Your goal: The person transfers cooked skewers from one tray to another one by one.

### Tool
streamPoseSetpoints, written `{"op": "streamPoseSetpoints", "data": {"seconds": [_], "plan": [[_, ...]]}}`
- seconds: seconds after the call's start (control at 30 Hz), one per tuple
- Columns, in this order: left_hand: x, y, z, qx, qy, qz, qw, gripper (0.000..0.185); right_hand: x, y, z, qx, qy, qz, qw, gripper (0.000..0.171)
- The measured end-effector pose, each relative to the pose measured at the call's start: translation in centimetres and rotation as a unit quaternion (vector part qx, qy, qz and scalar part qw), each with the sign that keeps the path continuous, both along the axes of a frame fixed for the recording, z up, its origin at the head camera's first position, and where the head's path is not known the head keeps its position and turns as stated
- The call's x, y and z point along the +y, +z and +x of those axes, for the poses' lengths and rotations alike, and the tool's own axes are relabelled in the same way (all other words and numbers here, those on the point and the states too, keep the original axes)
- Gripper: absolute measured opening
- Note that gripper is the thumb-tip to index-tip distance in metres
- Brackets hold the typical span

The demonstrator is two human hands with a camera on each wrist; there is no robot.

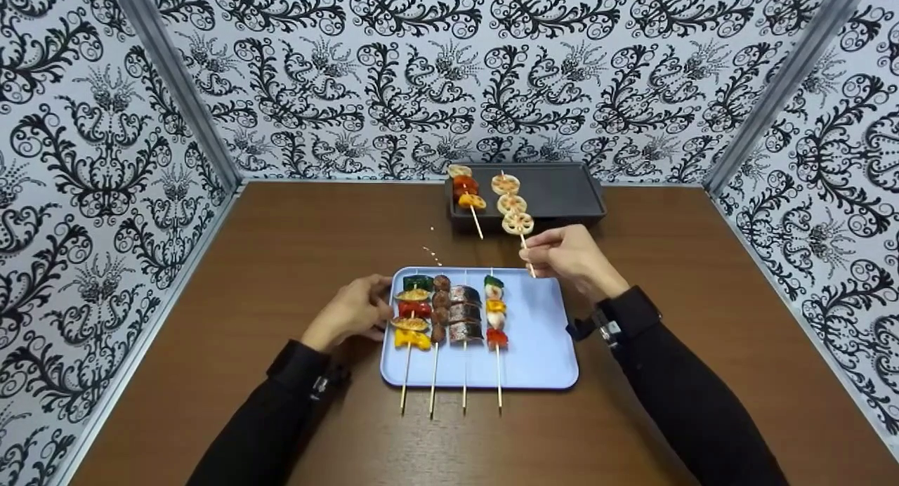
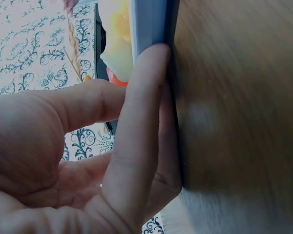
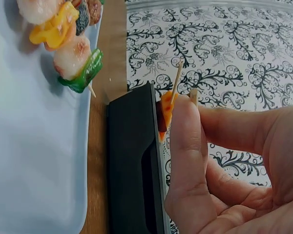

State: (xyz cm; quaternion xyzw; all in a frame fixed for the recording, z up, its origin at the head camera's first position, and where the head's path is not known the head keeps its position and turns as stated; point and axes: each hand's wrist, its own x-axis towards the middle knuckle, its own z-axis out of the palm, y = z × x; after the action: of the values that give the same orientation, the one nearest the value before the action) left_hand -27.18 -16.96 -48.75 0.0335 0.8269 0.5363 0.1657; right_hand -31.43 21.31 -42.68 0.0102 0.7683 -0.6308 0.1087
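A light blue tray (image 1: 537, 345) lies on the brown table and carries several skewers of vegetables, meat and fish (image 1: 449, 312). My left hand (image 1: 355, 310) rests against the tray's left edge (image 2: 149, 24), fingers straight along it. My right hand (image 1: 572, 255) pinches the stick end (image 3: 193, 95) of a lotus-root skewer (image 1: 513, 205), whose slices lie over the black grill pan (image 1: 562, 191). A second skewer (image 1: 466, 189) of orange and red pieces lies on the pan's left part.
Patterned black-and-white walls (image 1: 449, 71) close in the table on three sides. The grill pan sits at the table's far edge, its black side (image 3: 132, 165) near my right hand. Bare brown tabletop (image 1: 295, 240) lies left of the pan and tray.
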Motion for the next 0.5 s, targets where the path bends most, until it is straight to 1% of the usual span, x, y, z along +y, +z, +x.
{"op": "streamPoseSetpoints", "data": {"seconds": [0.07, 0.37, 0.5], "plan": [[0.0, 0.0, 0.0, 0.0, -0.001, 0.003, 1.0, 0.067, 0.1, -0.1, 0.3, 0.007, 0.008, 0.004, 1.0, 0.042], [0.1, 0.1, 0.0, -0.009, 0.006, -0.008, 0.9999, 0.07, 0.4, 0.3, 1.8, 0.013, 0.009, -0.002, 1.0, 0.04], [0.2, 0.1, 0.1, -0.007, 0.007, -0.014, 0.9999, 0.07, 0.6, 0.2, 2.4, 0.015, 0.011, 0.001, 1.0, 0.038]]}}
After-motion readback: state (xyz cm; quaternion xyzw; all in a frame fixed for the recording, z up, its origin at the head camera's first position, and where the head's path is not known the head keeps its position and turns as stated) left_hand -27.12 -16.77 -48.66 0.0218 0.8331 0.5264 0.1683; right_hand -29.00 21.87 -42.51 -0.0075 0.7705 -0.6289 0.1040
